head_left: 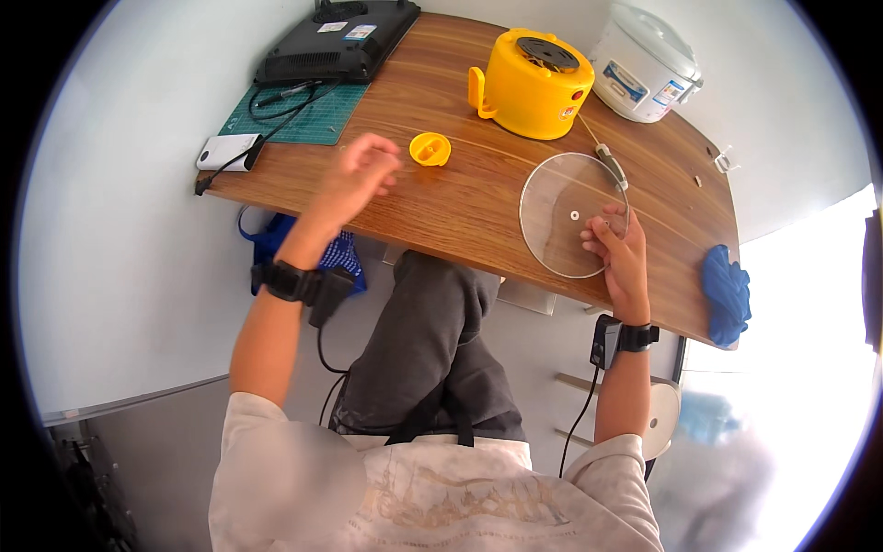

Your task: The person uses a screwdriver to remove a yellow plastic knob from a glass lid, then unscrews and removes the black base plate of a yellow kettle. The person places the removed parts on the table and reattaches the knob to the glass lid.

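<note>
My right hand [623, 254] is at the right edge of a round clear glass lid [552, 202], with its fingers curled at the rim. A small light thing shows by its fingertips, too small to name. The lid has a metal rim and a white ring around the hole in its middle. My left hand [361, 173] hovers over the table's front part, fingers loosely bent and slightly blurred, with nothing visible in them. Just right of it lies a round yellow lid knob [430, 149], hollow side up. A screwdriver [611, 166] with a pale handle lies by the lid's far edge.
A yellow electric pot [533, 87] stands upside down at the back. Beside it is a white rice cooker [647, 64]. A black laptop-like device [340, 46], green cutting mat [303, 120] and white power bank [228, 153] are left. Blue cloth [726, 294] hangs at the right edge.
</note>
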A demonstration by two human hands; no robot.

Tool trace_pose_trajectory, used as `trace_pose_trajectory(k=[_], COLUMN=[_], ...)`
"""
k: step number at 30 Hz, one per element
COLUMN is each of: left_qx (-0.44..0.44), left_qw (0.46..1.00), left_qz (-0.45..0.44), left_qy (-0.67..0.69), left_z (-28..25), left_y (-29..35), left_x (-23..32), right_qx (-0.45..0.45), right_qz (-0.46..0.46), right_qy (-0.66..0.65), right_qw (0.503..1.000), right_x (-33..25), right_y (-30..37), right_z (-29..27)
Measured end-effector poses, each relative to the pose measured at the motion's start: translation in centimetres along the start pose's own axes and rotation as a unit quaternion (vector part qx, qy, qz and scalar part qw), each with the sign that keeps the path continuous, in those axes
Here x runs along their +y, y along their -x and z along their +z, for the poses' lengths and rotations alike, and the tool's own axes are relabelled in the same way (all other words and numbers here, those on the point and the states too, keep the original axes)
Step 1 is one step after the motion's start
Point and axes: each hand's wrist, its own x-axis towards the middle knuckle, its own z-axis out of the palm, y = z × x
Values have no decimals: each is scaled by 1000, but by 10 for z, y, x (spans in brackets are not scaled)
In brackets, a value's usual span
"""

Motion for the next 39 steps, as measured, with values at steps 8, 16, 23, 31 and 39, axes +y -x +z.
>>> trace_pose_trajectory(k=[8, 16, 23, 31, 39], left_qx=[109, 104, 80, 64, -71], left_qw=[960, 904, 914, 985, 991], left_qz=[48, 115, 128, -70, -47], left_qy=[-255, -399, -376, -146, -101], left_z=[-52, -39, -11, 25, 50], left_y=[-28, -27, -20, -43, -52], left_x=[-21, -25, -36, -3, 8], right_qx=[-11, -10, -15, -13, -21], right_qz=[-8, -5, -15, -15, -3], right_qy=[-16, -17, -13, -6, -14], right_qw=[1000, 1000, 1000, 1000, 1000], right_x=[5, 2, 3, 1, -1], right_y=[-6, -4, -4, -1, -2], right_z=[-4, -1, 0, 0, 1])
